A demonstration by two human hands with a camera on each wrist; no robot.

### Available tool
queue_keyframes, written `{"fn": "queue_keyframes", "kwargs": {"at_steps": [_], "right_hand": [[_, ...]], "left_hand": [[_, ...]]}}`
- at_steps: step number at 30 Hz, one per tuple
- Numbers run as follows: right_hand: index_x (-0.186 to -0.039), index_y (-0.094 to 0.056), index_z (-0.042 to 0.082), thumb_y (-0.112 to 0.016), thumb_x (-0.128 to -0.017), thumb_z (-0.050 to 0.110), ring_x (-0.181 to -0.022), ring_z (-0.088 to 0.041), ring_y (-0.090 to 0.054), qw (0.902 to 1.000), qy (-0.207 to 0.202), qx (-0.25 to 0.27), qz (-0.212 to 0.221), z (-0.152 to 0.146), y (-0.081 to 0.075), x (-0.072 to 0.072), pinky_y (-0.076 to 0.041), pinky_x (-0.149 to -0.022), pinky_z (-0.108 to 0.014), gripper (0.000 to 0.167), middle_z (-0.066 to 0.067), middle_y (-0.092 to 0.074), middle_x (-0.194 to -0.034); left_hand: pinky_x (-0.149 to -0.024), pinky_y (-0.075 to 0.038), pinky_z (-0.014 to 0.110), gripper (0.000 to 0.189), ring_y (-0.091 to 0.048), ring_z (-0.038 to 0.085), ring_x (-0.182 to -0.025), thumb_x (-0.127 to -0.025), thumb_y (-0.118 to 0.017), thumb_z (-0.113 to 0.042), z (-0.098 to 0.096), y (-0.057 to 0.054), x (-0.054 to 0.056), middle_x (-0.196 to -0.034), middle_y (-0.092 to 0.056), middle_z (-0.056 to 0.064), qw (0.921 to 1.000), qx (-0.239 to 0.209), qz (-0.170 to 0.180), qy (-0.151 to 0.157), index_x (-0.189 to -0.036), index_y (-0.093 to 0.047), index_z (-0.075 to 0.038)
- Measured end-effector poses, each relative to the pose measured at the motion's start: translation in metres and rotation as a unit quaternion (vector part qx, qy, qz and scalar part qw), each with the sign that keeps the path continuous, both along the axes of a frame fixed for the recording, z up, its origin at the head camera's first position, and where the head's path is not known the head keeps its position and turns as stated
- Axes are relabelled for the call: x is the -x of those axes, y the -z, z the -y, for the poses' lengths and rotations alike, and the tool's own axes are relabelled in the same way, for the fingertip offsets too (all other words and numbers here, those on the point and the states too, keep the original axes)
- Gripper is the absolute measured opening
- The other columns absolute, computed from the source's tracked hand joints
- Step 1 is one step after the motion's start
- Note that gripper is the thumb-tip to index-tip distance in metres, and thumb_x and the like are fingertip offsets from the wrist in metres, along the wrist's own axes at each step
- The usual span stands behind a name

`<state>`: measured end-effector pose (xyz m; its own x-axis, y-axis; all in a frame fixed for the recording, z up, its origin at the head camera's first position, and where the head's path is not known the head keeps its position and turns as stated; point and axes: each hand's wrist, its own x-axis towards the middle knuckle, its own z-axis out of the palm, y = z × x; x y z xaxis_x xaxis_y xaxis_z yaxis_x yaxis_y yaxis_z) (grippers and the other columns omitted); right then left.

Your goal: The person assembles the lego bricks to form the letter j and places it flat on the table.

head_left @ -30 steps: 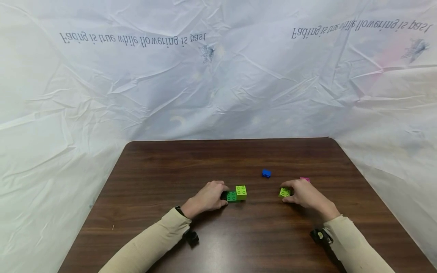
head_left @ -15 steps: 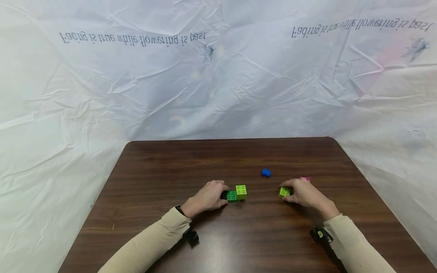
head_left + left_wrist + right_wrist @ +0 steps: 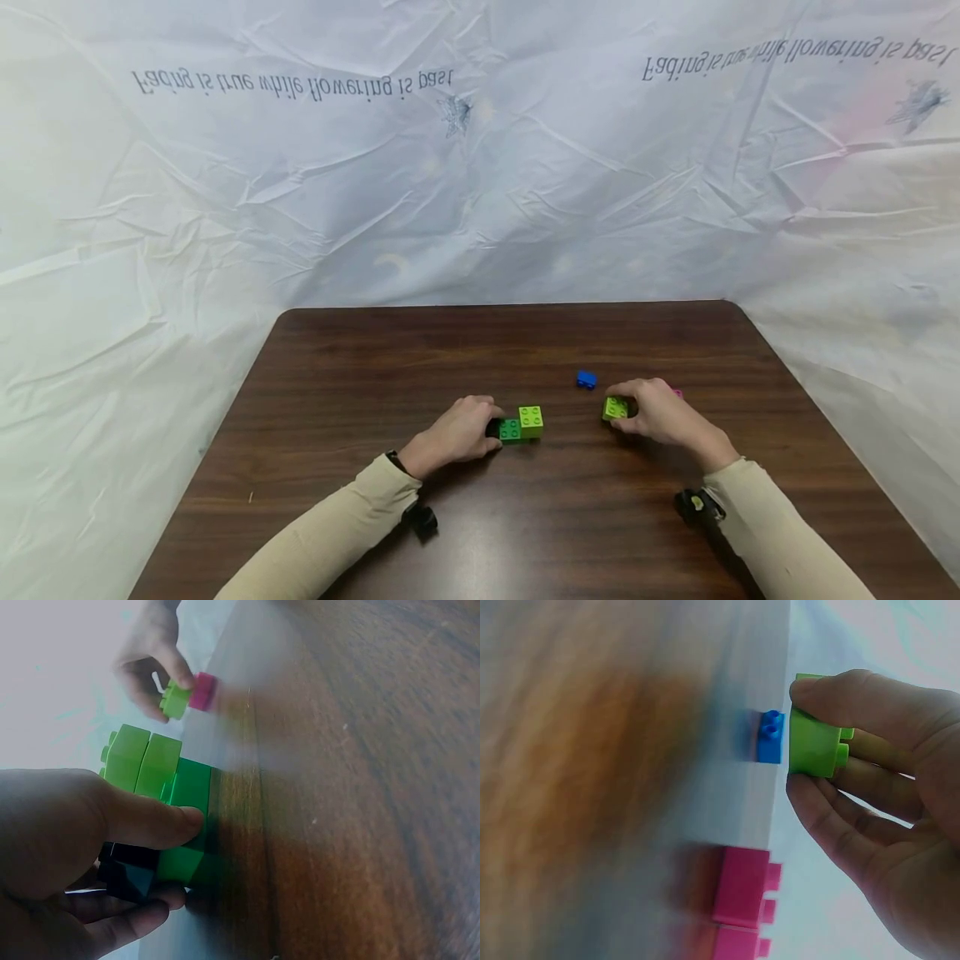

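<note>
My left hand (image 3: 459, 429) grips a green building brick (image 3: 510, 428) between thumb and fingers, low at the table. Two lime bricks (image 3: 140, 761) are stacked on its far end, and a dark block (image 3: 133, 870) sits on its near end, partly hidden by the hand. On the right, my right hand (image 3: 662, 411) pinches a single lime brick (image 3: 814, 742), studs towards the palm, held above the table. A blue brick (image 3: 587, 380) lies just beyond that hand. Pink bricks (image 3: 742, 886) stand below it, mostly hidden by the hand in the head view.
The brown wooden table (image 3: 375, 358) has rounded far corners. A wrinkled white sheet (image 3: 480, 183) with printed lettering hangs behind it and along both sides. A tiny pale scrap (image 3: 251, 497) lies at the left.
The right hand has lifted the lime brick and carried it slightly left and away from me. My left hand and its stacked bricks have stayed in place.
</note>
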<state>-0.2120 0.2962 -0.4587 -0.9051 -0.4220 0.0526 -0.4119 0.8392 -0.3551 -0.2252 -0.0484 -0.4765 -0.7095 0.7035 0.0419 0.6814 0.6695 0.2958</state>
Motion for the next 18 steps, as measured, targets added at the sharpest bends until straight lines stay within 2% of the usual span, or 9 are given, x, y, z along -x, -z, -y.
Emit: {"fn": "queue_keyframes", "kwargs": {"at_steps": [7, 12, 18], "right_hand": [[-0.114, -0.067, 0.008, -0.079, -0.081, 0.021, -0.073, -0.007, -0.058, 0.9996, -0.014, 0.024, -0.004, 0.01, -0.01, 0.003, -0.049, -0.061, -0.022, 0.037, 0.001, -0.068, -0.095], [-0.113, -0.068, 0.006, -0.08, -0.081, 0.02, -0.079, -0.011, -0.062, 0.9991, -0.025, 0.034, -0.012, 0.017, -0.016, 0.005, -0.051, -0.064, -0.024, 0.036, -0.002, -0.069, -0.1], [-0.11, -0.068, 0.007, -0.079, -0.082, 0.02, -0.075, -0.012, -0.061, 0.9984, -0.039, 0.036, -0.016, 0.026, -0.021, 0.009, -0.049, -0.062, -0.024, 0.033, 0.0, -0.069, -0.095]], "left_hand": [[-0.078, -0.053, 0.027, 0.037, -0.063, 0.015, -0.091, -0.086, -0.075, -0.026, 0.0, 0.002, 0.001, -0.104, -0.065, 0.003, 1.0, 0.002, 0.0, 0.001, -0.119, -0.069, -0.01], [-0.078, -0.053, 0.027, 0.037, -0.063, 0.015, -0.092, -0.087, -0.075, -0.026, 0.0, 0.002, 0.001, -0.105, -0.065, 0.003, 1.0, 0.004, 0.004, -0.002, -0.119, -0.069, -0.01], [-0.078, -0.053, 0.027, 0.036, -0.064, 0.014, -0.091, -0.085, -0.076, -0.025, -0.001, 0.001, 0.001, -0.104, -0.066, 0.003, 1.0, -0.001, 0.002, 0.001, -0.117, -0.07, -0.009]]}}
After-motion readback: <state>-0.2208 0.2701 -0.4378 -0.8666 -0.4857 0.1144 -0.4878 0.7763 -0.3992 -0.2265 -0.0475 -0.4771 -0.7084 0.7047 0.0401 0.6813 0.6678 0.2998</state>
